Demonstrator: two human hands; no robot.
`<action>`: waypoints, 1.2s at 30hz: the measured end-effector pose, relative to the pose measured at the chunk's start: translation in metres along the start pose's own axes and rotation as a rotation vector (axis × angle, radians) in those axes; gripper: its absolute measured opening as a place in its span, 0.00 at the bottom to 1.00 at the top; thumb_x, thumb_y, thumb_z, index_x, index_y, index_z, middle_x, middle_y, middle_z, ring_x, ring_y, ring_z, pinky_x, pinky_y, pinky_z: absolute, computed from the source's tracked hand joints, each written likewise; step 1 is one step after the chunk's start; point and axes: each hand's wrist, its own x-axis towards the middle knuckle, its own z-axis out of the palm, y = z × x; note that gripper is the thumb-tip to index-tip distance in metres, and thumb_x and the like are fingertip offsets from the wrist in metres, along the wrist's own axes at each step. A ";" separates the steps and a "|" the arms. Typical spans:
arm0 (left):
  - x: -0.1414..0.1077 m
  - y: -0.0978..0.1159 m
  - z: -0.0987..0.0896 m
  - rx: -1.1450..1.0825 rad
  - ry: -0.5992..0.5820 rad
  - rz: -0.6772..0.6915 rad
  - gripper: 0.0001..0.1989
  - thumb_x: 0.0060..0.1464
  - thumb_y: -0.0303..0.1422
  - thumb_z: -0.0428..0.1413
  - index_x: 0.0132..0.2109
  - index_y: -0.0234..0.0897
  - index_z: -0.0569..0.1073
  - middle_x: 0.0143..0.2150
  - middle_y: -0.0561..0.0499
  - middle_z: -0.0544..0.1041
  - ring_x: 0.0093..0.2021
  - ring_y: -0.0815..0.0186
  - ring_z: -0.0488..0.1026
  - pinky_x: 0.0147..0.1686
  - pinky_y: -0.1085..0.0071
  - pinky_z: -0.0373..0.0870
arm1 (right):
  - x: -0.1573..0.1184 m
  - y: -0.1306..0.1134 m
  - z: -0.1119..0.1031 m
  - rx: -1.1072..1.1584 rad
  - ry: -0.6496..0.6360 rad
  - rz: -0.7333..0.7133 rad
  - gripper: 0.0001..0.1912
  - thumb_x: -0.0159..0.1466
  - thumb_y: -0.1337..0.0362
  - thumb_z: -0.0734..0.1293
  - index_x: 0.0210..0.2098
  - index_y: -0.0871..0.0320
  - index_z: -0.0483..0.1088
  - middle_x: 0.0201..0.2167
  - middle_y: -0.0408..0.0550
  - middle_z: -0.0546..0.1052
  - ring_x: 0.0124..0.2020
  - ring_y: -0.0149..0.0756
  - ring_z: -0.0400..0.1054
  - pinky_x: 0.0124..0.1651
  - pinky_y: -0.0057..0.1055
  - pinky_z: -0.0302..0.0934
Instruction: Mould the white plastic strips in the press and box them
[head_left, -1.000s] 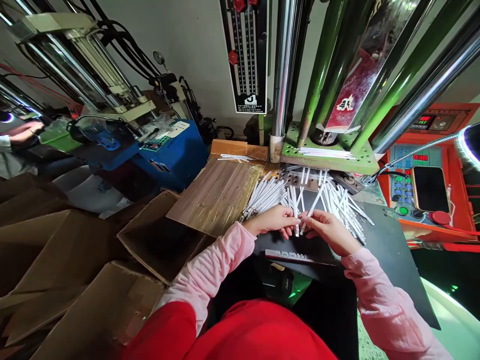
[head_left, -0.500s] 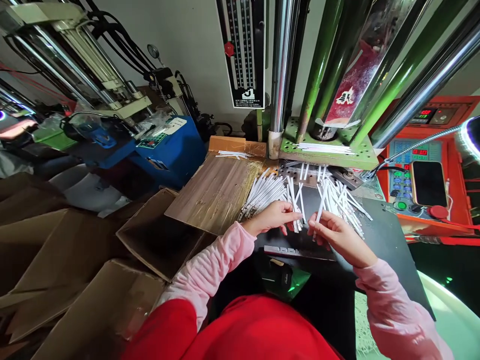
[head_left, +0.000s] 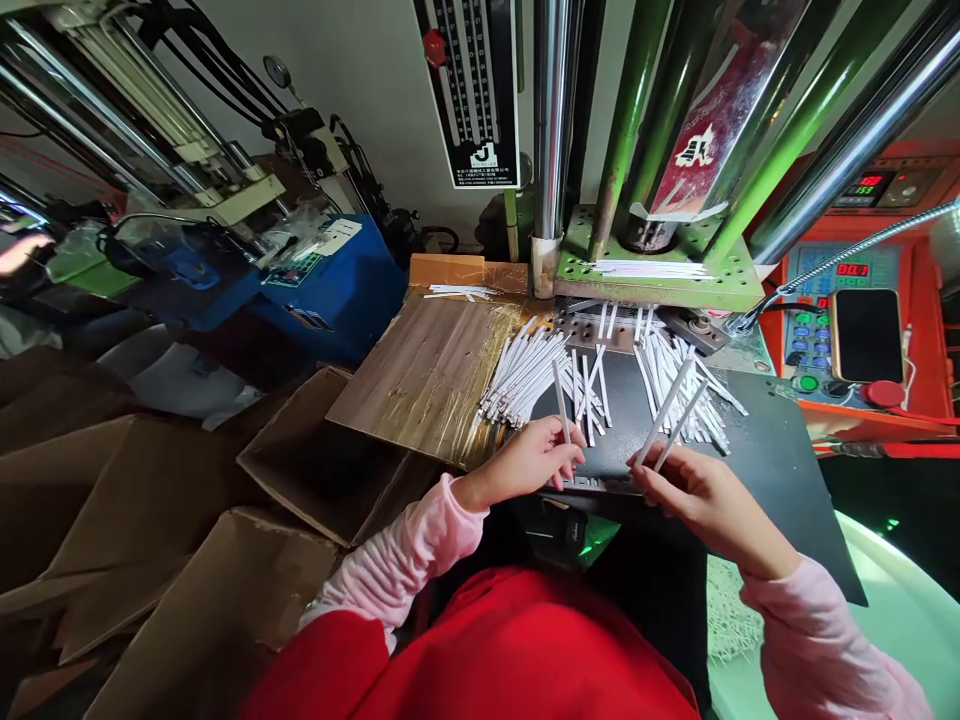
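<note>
My left hand point(head_left: 529, 462) pinches one thin white plastic strip point(head_left: 561, 402) upright between its fingers. My right hand point(head_left: 697, 497) grips two similar white strips point(head_left: 666, 400), which slant up and to the right. Just beyond my hands lie loose heaps of white strips: one point(head_left: 521, 375) at the edge of a wood-grain board point(head_left: 420, 390), another point(head_left: 675, 372) on a black work surface point(head_left: 757, 470). Pink sleeves cover both my forearms.
A green press plate point(head_left: 660, 285) with more strips stands behind the heaps, between chrome and green columns. To the right are an orange control panel point(head_left: 840, 330) and a phone point(head_left: 866, 335). Open cardboard boxes point(head_left: 292, 460) fill the lower left. A co-worker's hand point(head_left: 22, 252) shows at far left.
My hands have moved apart and back from the heaps, each now lifting separate strips. The view has shifted slightly, so the scene sits further up and left.
</note>
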 end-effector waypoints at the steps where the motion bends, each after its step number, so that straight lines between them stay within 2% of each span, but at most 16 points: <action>1: -0.003 -0.002 0.001 -0.031 -0.012 -0.011 0.03 0.56 0.27 0.56 0.39 0.34 0.68 0.33 0.53 0.74 0.26 0.73 0.73 0.23 0.78 0.71 | -0.003 0.002 0.001 -0.034 0.007 -0.016 0.19 0.65 0.45 0.63 0.38 0.54 0.74 0.26 0.45 0.75 0.25 0.34 0.66 0.27 0.29 0.62; 3: -0.006 -0.006 0.004 -0.053 -0.017 -0.029 0.05 0.55 0.27 0.56 0.39 0.34 0.68 0.33 0.52 0.74 0.29 0.70 0.76 0.25 0.76 0.74 | -0.007 0.004 0.003 -0.091 0.012 -0.032 0.20 0.66 0.45 0.62 0.38 0.54 0.75 0.25 0.44 0.74 0.24 0.33 0.64 0.27 0.29 0.61; 5: -0.007 -0.008 0.006 0.006 0.013 -0.023 0.05 0.54 0.28 0.57 0.39 0.34 0.69 0.32 0.52 0.75 0.28 0.70 0.76 0.25 0.77 0.72 | -0.007 0.002 0.008 -0.122 0.003 -0.024 0.21 0.66 0.44 0.62 0.36 0.54 0.76 0.22 0.43 0.72 0.22 0.33 0.61 0.26 0.28 0.58; 7: -0.007 -0.009 0.007 0.118 0.066 0.032 0.03 0.55 0.28 0.57 0.38 0.34 0.71 0.31 0.52 0.77 0.28 0.71 0.74 0.26 0.77 0.70 | -0.005 -0.001 0.012 -0.146 0.001 -0.016 0.22 0.66 0.44 0.61 0.34 0.54 0.76 0.20 0.42 0.69 0.21 0.32 0.60 0.24 0.28 0.56; 10: -0.007 -0.011 0.007 0.208 0.108 0.126 0.03 0.57 0.28 0.55 0.39 0.35 0.73 0.32 0.53 0.77 0.30 0.71 0.74 0.31 0.77 0.70 | -0.004 -0.004 0.017 -0.216 0.022 -0.034 0.22 0.66 0.45 0.61 0.33 0.54 0.77 0.20 0.43 0.71 0.22 0.32 0.61 0.26 0.28 0.57; 14: -0.007 -0.014 0.008 0.100 0.052 0.067 0.05 0.57 0.30 0.56 0.42 0.35 0.72 0.30 0.54 0.74 0.28 0.71 0.74 0.27 0.76 0.72 | -0.004 -0.003 0.019 -0.335 0.052 -0.039 0.22 0.67 0.45 0.60 0.33 0.51 0.79 0.23 0.43 0.75 0.24 0.34 0.66 0.30 0.29 0.60; 17: -0.008 -0.015 0.010 0.121 0.041 0.031 0.06 0.57 0.31 0.58 0.41 0.34 0.73 0.30 0.54 0.74 0.28 0.71 0.74 0.25 0.77 0.72 | -0.005 0.001 0.018 -0.348 0.056 -0.023 0.22 0.66 0.44 0.61 0.34 0.50 0.80 0.25 0.44 0.78 0.26 0.36 0.69 0.31 0.29 0.62; 21: -0.011 -0.010 0.011 0.194 0.090 0.053 0.05 0.55 0.27 0.58 0.41 0.34 0.74 0.34 0.52 0.76 0.29 0.72 0.74 0.23 0.80 0.70 | -0.009 0.006 0.007 -0.208 0.054 -0.004 0.25 0.64 0.40 0.62 0.36 0.51 0.81 0.21 0.45 0.76 0.22 0.35 0.68 0.28 0.30 0.63; 25: -0.014 -0.001 0.012 0.219 0.097 0.108 0.04 0.56 0.27 0.58 0.40 0.34 0.74 0.31 0.54 0.75 0.29 0.72 0.74 0.29 0.78 0.71 | -0.017 0.004 -0.006 0.107 0.143 0.123 0.31 0.60 0.36 0.64 0.41 0.56 0.80 0.24 0.48 0.76 0.21 0.34 0.67 0.22 0.29 0.63; 27: -0.014 0.000 0.012 0.231 0.095 0.121 0.04 0.56 0.26 0.57 0.40 0.34 0.74 0.31 0.54 0.76 0.30 0.71 0.74 0.31 0.77 0.72 | -0.019 0.000 -0.009 0.282 0.189 0.135 0.30 0.59 0.37 0.66 0.42 0.57 0.80 0.29 0.51 0.78 0.24 0.34 0.70 0.25 0.29 0.67; 29: -0.013 -0.003 0.013 0.264 0.101 0.138 0.05 0.56 0.26 0.57 0.41 0.34 0.75 0.32 0.53 0.77 0.30 0.71 0.74 0.32 0.76 0.72 | -0.019 -0.002 -0.009 0.399 0.220 0.118 0.28 0.56 0.40 0.71 0.42 0.56 0.79 0.35 0.53 0.80 0.30 0.37 0.74 0.33 0.32 0.73; 32: -0.012 -0.008 0.015 0.332 0.107 0.207 0.04 0.56 0.26 0.57 0.39 0.33 0.76 0.36 0.51 0.79 0.33 0.69 0.76 0.36 0.76 0.72 | -0.017 0.000 -0.006 0.442 0.234 0.115 0.26 0.51 0.43 0.76 0.40 0.56 0.79 0.40 0.55 0.81 0.38 0.44 0.77 0.43 0.38 0.75; 36: -0.015 -0.010 0.016 0.419 0.090 0.296 0.07 0.56 0.23 0.55 0.39 0.33 0.78 0.39 0.49 0.81 0.37 0.67 0.77 0.41 0.75 0.72 | -0.015 0.006 -0.002 0.361 0.254 0.105 0.23 0.53 0.44 0.75 0.37 0.57 0.79 0.40 0.55 0.81 0.34 0.41 0.76 0.39 0.36 0.75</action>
